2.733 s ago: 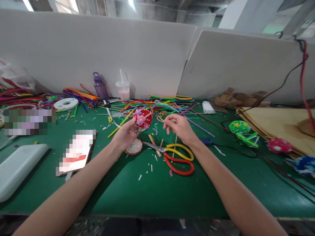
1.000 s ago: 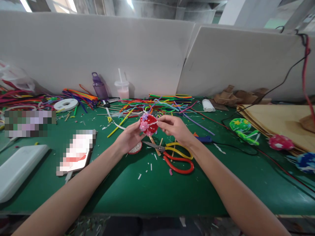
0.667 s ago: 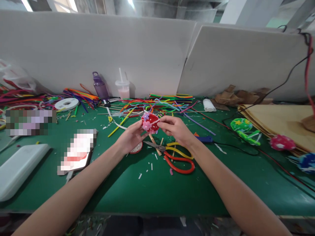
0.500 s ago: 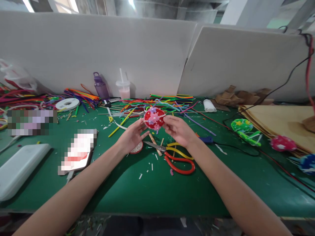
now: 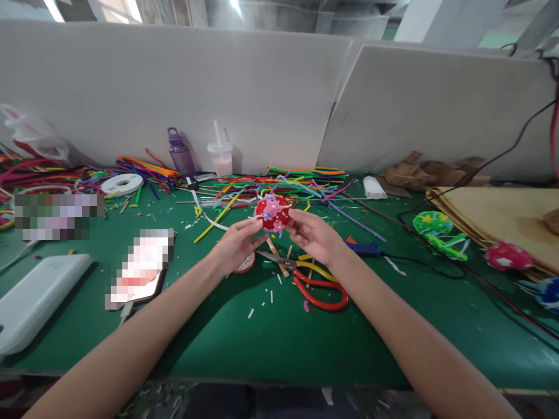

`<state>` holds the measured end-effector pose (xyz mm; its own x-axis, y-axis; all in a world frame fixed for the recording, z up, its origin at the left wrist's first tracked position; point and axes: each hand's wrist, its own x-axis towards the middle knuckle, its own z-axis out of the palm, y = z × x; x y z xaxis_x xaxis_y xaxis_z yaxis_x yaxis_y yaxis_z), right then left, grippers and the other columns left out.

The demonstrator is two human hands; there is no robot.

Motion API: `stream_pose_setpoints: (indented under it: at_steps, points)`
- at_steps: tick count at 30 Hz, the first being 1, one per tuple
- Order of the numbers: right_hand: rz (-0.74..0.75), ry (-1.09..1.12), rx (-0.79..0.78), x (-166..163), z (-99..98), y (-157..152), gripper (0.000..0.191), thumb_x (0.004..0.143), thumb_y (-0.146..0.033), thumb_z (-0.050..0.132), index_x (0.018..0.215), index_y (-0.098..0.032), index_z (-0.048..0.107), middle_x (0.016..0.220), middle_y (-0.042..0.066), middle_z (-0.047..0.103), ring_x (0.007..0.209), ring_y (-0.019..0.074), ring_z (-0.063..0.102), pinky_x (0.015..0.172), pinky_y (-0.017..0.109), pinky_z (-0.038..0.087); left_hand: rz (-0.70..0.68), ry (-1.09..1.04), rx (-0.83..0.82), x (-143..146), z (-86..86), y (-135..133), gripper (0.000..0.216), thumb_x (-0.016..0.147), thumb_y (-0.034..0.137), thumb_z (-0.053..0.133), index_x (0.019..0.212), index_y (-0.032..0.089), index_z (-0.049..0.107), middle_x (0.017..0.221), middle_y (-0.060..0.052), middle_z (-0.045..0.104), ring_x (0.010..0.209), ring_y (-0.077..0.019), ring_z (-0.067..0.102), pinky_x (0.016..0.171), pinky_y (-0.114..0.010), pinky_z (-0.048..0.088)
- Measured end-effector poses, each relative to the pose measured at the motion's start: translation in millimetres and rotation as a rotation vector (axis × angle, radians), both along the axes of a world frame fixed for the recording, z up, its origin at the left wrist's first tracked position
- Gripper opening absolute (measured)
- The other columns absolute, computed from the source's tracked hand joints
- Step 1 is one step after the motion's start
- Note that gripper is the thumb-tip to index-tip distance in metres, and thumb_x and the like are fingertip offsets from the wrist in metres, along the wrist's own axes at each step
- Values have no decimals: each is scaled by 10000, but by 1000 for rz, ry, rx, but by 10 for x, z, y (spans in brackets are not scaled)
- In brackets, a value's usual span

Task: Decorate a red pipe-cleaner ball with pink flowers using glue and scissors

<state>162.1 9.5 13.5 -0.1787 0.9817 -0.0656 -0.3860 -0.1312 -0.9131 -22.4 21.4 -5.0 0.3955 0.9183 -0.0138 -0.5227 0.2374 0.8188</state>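
A small red dome-shaped ornament (image 5: 272, 213) with pink and purple flowers and a white bead string is held up above the green table between both hands. My left hand (image 5: 236, 247) pinches its left lower edge with fingertips. My right hand (image 5: 312, 235) grips its right side, fingers curled. Below the hands lie red and yellow scissors (image 5: 314, 278) and a small red dish of white beads (image 5: 245, 263), partly hidden by my left hand.
Piles of coloured pipe cleaners (image 5: 279, 186) spread along the back of the green table (image 5: 271, 331). A purple bottle (image 5: 177, 152), a pink drink cup (image 5: 220, 157), a tape roll (image 5: 121, 184), a white box (image 5: 37, 297), green (image 5: 433, 228) and pink (image 5: 506, 256) ornaments and cables (image 5: 458, 267) lie around.
My right hand came to the ornament and took hold of its right side. Both hands then lifted and turned it so its flowered face shows.
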Motion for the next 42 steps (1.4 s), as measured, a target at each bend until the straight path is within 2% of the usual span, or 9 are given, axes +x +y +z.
stream_pose_setpoints:
  at_steps: [6,13,19,23,26,28,34,38,42]
  points:
    - [-43,-131,93,21,36,-7,287,627,-406,752,702,-183,588,625,-31,499,526,70,435,385,199,177,135,44,54,34,38,-28,74,680,97,765,660,150,718,774,-15,691,778,-115,624,845,-274,489]
    - [-260,-972,497,847,262,-2,276,764,-467,645,794,-198,699,720,43,676,602,169,576,574,315,444,247,196,368,48,43,-74,106,593,115,816,600,173,728,906,-35,601,957,-161,553,887,-301,451]
    - [-37,-1476,512,1654,-115,-235,318,790,-438,560,973,-238,726,1132,97,695,1044,305,635,906,449,494,265,401,626,67,58,-107,156,609,77,795,658,221,761,890,-44,602,957,-198,535,952,-359,389]
    - [32,-1598,540,1869,-410,-349,411,820,-408,533,1166,-227,663,1239,113,646,1197,316,557,1024,483,425,255,383,613,89,53,-121,199,554,48,819,609,224,744,891,-39,602,969,-210,527,982,-381,356]
    - [43,-1658,563,1899,-480,-323,490,833,-400,531,1288,-225,585,1300,126,600,1232,329,515,1026,504,409,242,401,637,94,34,-122,175,565,71,818,615,221,744,893,-40,604,974,-210,531,962,-367,368]
    - [73,-1678,581,1892,-467,-283,518,844,-419,526,1324,-227,557,1277,136,598,1210,329,515,1007,496,416,215,395,580,90,26,-115,125,598,110,811,624,212,743,918,-40,611,963,-199,540,925,-345,392]
    - [125,-1678,550,1850,-430,-224,499,853,-484,504,1285,-245,578,1115,137,611,1036,304,550,906,457,454,-20,29,43,27,27,-33,212,585,279,851,698,150,725,810,-38,669,844,-161,593,861,-310,457]
    - [133,-1603,529,1823,-420,-215,493,826,-594,503,1139,-230,616,1117,126,615,1077,312,531,937,465,435,-45,-138,-29,-31,17,34,174,623,206,828,711,156,687,807,-15,705,807,-133,623,854,-291,478]
    - [75,-1449,477,1769,-251,-233,483,805,-643,509,1053,-240,608,1145,103,603,1123,303,536,969,445,427,-21,-201,-67,-60,12,54,136,688,198,787,729,149,666,759,-14,708,760,-131,643,834,-297,494]
